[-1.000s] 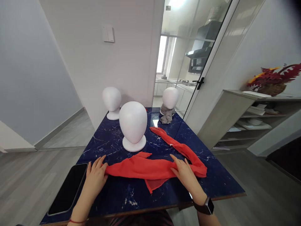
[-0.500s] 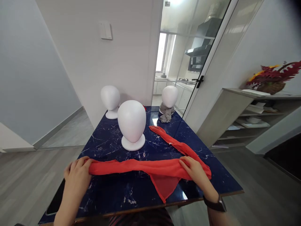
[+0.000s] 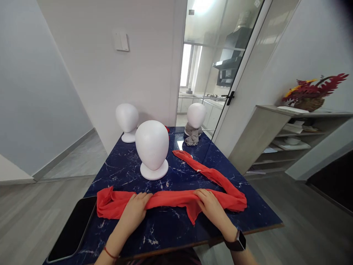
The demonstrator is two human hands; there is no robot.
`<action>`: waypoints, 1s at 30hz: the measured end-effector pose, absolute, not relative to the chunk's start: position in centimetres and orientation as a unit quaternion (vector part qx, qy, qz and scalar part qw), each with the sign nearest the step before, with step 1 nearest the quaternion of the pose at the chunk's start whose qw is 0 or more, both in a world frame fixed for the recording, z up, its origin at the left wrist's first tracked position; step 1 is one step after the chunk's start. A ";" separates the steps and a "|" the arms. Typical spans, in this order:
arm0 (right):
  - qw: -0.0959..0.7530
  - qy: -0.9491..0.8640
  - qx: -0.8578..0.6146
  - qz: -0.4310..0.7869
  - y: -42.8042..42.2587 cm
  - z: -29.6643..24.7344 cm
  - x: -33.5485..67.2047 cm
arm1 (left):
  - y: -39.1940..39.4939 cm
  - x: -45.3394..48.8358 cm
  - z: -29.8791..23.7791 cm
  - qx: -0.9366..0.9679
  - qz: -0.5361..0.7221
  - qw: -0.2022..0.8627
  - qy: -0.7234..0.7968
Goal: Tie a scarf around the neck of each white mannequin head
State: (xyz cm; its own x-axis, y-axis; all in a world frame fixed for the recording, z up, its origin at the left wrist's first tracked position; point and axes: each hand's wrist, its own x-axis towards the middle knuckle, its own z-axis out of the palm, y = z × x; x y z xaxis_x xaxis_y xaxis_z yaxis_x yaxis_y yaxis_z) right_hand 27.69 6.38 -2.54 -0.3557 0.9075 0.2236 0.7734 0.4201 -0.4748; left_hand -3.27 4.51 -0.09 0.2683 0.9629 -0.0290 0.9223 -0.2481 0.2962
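Observation:
A red scarf point(image 3: 171, 198), gathered into a long band, lies across the near part of the dark blue marbled table point(image 3: 154, 235). At the right it bends back and runs toward the far side. My left hand point(image 3: 137, 207) grips the band left of its middle, fingers over the top edge and thumb hidden. My right hand point(image 3: 211, 207) holds the band farther right, fingers curled over it, beside a loose corner that hangs toward me. Just beyond the scarf stands a white mannequin head point(image 3: 152, 147) on a round base.
A black tablet-like device point(image 3: 73, 228) lies at the table's near left. Farther back are another white head point(image 3: 127, 119) and a third head point(image 3: 196, 115) with a grey scarf point(image 3: 193, 135) around its base. A glass door point(image 3: 209, 66) and a shelf unit point(image 3: 275, 136) stand beyond.
My left hand has moved right from the scarf's left end, which now lies loosely bunched on the table. My right hand has shifted left along the band. The black device is now uncovered.

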 end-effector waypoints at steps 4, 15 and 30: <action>0.252 -0.791 -0.512 0.219 6.3 -0.1 27.9 | 5.0 -5.2 3.4 0.757 0.179 0.228 0.585; 0.136 -0.823 -0.465 0.296 7.8 1.0 27.5 | 5.5 -8.6 5.6 0.735 0.320 0.113 0.587; 0.214 -0.826 -0.481 0.201 5.5 -0.2 29.7 | 2.9 -8.1 1.6 0.788 0.161 0.102 0.586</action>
State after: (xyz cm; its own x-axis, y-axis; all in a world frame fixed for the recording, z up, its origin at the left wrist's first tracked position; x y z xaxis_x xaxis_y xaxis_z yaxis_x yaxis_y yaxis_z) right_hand 29.69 5.47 -0.22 -0.4455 0.8809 0.1597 0.7092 0.4561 -0.5375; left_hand -8.15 2.95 1.59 0.2622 0.9556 0.1345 0.8895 -0.2933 0.3505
